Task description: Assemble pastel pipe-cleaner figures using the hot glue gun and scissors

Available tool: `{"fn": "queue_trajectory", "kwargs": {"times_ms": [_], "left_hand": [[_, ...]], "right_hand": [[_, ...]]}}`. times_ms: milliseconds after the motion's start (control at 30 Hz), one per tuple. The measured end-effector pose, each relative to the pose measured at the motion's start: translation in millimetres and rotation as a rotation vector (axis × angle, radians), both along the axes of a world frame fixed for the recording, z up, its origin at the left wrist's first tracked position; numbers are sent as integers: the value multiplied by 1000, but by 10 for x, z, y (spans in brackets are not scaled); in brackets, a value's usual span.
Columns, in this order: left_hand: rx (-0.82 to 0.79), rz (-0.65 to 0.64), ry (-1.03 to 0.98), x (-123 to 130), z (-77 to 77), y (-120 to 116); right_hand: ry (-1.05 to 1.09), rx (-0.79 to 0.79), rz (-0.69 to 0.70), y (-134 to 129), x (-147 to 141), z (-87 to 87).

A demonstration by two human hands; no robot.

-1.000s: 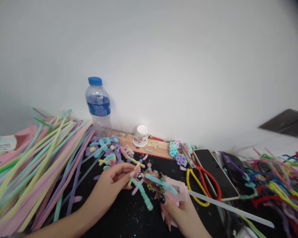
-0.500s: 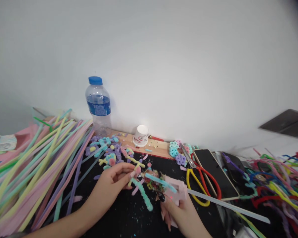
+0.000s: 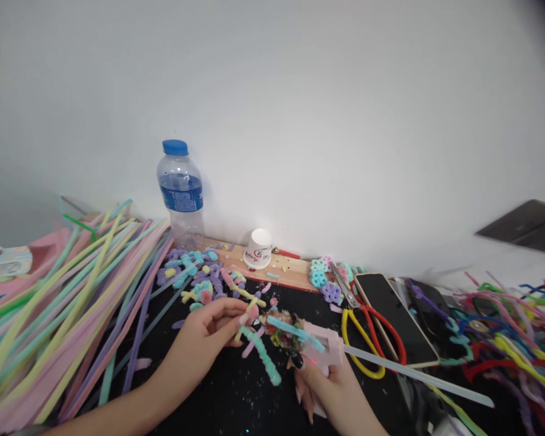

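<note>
Between the fingertips of my left hand (image 3: 218, 330) is a small pipe-cleaner figure (image 3: 264, 357), with a mint fuzzy strand hanging down and pink and yellow bits at the fingers. My right hand (image 3: 320, 384) is wrapped round a pink hot glue gun (image 3: 324, 342) with a red light on its side. A long translucent glue stick (image 3: 418, 375) sticks out of its back end. Its front is caked with multicoloured fuzz, and a light-blue strand lies along the top. The gun's nozzle points left, close to the figure; whether they touch is hard to tell.
Long pastel pipe cleaners (image 3: 95, 303) heap at left; bright ones (image 3: 518, 345) tangle at far right. Scissors (image 3: 372, 339) lie beside a phone (image 3: 395, 318). A water bottle (image 3: 180, 191) and paper cup (image 3: 258, 249) stand at the wall. Fuzzy flowers (image 3: 330, 292) lie nearby.
Almost nothing differs. The glue gun and my right hand have shifted very slightly; my left hand keeps its hold on the figure.
</note>
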State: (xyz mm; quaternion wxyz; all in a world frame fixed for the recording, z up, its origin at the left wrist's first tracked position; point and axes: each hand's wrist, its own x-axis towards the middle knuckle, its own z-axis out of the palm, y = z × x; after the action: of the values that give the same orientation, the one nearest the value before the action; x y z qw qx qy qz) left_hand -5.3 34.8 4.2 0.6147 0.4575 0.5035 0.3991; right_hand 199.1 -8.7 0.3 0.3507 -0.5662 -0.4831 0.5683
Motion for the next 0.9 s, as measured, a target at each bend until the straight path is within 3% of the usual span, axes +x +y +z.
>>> {"fn": "queue_trajectory", "kwargs": {"times_ms": [567,900], "left_hand": [[14,18,21,4,-13,3],[13,5,-9,-12,-21,9]], "right_hand": [[12,5,-16,19,2,30],[-18,84,-66,10,96,-95]]}}
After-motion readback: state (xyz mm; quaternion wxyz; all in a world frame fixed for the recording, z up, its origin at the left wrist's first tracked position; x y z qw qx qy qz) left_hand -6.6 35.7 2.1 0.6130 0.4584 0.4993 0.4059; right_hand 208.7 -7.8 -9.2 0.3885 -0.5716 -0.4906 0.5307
